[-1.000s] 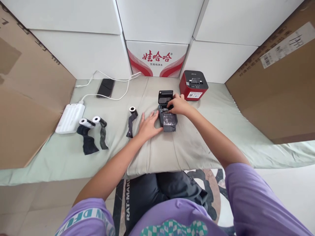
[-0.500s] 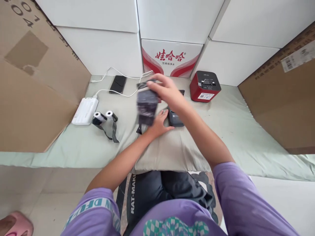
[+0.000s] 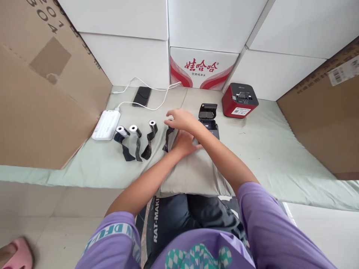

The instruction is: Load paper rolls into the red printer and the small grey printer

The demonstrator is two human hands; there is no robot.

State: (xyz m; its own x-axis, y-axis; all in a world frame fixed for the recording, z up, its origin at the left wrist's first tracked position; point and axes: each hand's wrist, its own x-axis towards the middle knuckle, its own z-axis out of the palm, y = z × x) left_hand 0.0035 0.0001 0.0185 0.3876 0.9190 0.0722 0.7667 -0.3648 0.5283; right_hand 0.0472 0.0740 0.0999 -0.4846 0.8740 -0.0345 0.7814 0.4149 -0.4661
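My right hand point(image 3: 181, 119) is above the cloth with its fingers apart, pointing left. Just under its fingertips stands a roll with a loose dark strip point(image 3: 167, 140); I see no grip on it. My left hand point(image 3: 185, 142) lies lower, partly behind my right wrist, thumb stretched out toward a small black printer point(image 3: 213, 130) whose lid is raised. My right forearm covers part of that printer. To the left stand three more rolls of dark strip with white cores: a left one point(image 3: 121, 130), a middle one point(image 3: 135, 130) and a right one point(image 3: 152, 129), tails unrolled toward me.
A white power bank point(image 3: 106, 125) with a white cable and a black phone point(image 3: 142, 96) lie at the left. A red and black box-shaped device point(image 3: 240, 101) stands back right. Cardboard boxes point(image 3: 322, 123) flank the cloth; white boxes point(image 3: 204, 67) line the back.
The dark strip that my right hand held now stands as a third roll on the left. My right hand has come down, free of it. The view has shifted slightly.
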